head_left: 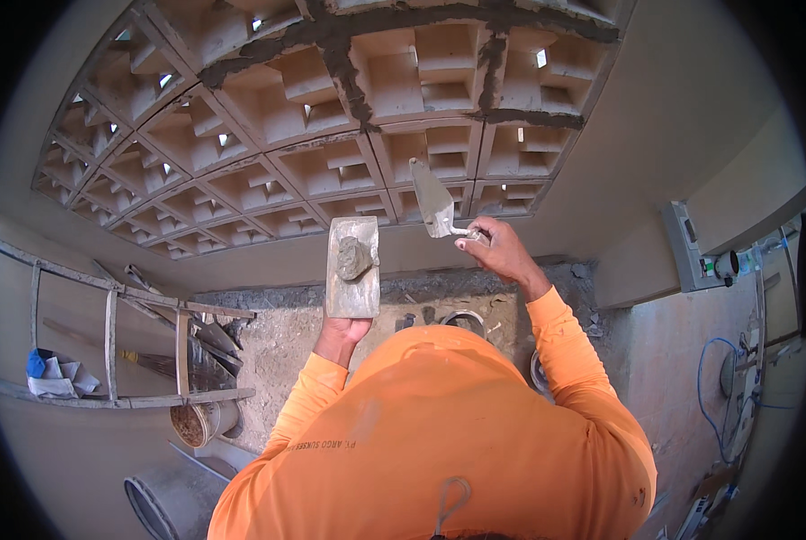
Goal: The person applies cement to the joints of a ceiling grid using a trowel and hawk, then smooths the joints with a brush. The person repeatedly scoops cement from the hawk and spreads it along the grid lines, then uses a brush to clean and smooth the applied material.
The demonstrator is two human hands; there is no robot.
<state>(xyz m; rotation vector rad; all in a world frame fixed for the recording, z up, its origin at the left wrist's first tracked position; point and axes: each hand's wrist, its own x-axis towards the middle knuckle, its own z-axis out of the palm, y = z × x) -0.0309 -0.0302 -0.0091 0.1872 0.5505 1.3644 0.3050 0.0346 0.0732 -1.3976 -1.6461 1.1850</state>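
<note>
My left hand (343,328) grips a pale rectangular board (353,292) from beneath, with a lump of grey mortar (353,258) resting on it. My right hand (497,247) is closed on the handle of a pointing trowel (434,202), its blade angled up and leftward in front of a wall of patterned breeze blocks (414,76). Dark grey mortar (340,63) fills several upper joints between the blocks. Both forearms are in orange sleeves.
At the left stands a wooden ladder (110,342) with a cloth on it, near a bucket (207,421) and a large cylindrical container (164,504). A box-like metal fixture (686,247) is on the right. A blue hose (713,378) lies beyond it, and rubble lines the wall's foot.
</note>
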